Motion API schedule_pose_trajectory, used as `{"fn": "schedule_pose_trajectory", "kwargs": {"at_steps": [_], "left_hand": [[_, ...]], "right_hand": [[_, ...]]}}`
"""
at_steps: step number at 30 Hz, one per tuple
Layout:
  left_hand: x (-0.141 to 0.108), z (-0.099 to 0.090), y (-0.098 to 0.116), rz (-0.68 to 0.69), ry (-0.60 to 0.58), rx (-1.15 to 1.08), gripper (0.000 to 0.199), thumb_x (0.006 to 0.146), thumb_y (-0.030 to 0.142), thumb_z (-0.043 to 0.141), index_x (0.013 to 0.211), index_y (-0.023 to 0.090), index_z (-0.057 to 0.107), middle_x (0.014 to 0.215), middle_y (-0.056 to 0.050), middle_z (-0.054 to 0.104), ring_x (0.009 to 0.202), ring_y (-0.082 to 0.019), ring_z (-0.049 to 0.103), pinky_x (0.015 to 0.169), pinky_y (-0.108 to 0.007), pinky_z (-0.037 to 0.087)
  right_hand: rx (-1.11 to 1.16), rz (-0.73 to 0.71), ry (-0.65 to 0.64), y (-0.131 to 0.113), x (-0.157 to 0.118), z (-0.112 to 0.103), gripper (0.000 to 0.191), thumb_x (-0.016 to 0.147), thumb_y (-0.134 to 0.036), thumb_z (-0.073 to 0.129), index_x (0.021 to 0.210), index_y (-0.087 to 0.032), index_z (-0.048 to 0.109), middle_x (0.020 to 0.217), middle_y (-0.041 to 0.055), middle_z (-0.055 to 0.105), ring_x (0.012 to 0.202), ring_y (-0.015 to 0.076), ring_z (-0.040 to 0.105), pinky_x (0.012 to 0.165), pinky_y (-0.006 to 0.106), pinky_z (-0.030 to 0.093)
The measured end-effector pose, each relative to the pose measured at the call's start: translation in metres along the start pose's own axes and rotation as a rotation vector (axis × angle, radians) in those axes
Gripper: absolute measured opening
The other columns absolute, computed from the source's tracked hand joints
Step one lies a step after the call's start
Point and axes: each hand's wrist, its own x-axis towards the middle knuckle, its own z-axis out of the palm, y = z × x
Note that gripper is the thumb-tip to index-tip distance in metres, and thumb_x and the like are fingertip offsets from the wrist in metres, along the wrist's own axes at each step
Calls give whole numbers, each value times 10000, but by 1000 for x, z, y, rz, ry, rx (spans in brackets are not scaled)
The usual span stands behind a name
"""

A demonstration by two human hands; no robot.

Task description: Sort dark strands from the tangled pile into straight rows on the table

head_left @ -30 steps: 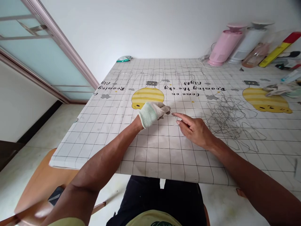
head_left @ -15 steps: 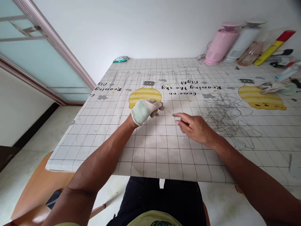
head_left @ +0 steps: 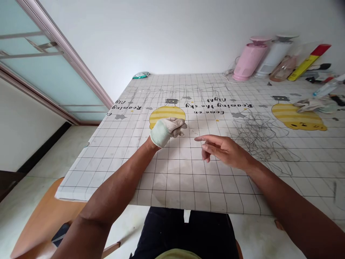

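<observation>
My left hand (head_left: 169, 130) wears a white glove with a pale green cuff. Its fingers are pinched together on a thin wire (head_left: 194, 132), whose free part sticks out to the right, slightly bent. To the right of it, my bare right hand (head_left: 219, 149) is held above the table, index finger stretched toward the wire and thumb apart from it. I see nothing between its fingers. A loose tangle of thin grey wires (head_left: 254, 135) lies on the table just beyond my right wrist.
A checked cloth (head_left: 167, 180) with printed yellow balloons covers the table. Bent wires (head_left: 175, 90) lie in a row along the back. At the back right stand a pink cylinder (head_left: 249, 61), a white one (head_left: 273, 57) and a yellow-red box (head_left: 308, 63). Another glove (head_left: 318, 105) lies at right.
My right fingers have parted and come off the wire, the index stretching out. My left hand keeps its pinch. The whole view has shifted slightly, with the table lower in it.
</observation>
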Motion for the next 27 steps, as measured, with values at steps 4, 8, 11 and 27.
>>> {"fn": "schedule_pose_trajectory", "kwargs": {"at_steps": [4,8,11,27], "left_hand": [[-4,3,3,32,-75,82,530,926,524,756,559,222,521,536,5,466,787,-187,653,763,-306,584],[-9,7,8,46,-131,92,494,888,592,790,631,211,610,520,28,436,742,-185,636,787,-334,601],[-9,8,8,3,-134,62,488,855,629,823,702,194,664,515,42,453,649,-157,598,794,-343,600],[-1,0,9,-208,-51,-7,644,943,780,629,911,148,749,719,-66,692,687,-175,657,836,-354,615]], "right_hand": [[356,33,-211,-6,1,-6,504,1143,-487,535,1520,-162,613,1010,102,801,865,226,783,830,411,637],[445,50,-309,-2,2,-5,546,1143,-441,557,1615,-168,516,878,55,782,724,194,756,731,357,610],[397,41,-301,1,2,-3,573,1147,-429,552,1655,-175,475,780,8,743,620,159,706,676,320,582],[23,118,54,0,4,-1,453,1087,-596,571,1098,-181,753,705,20,732,548,151,659,543,288,553]]}}
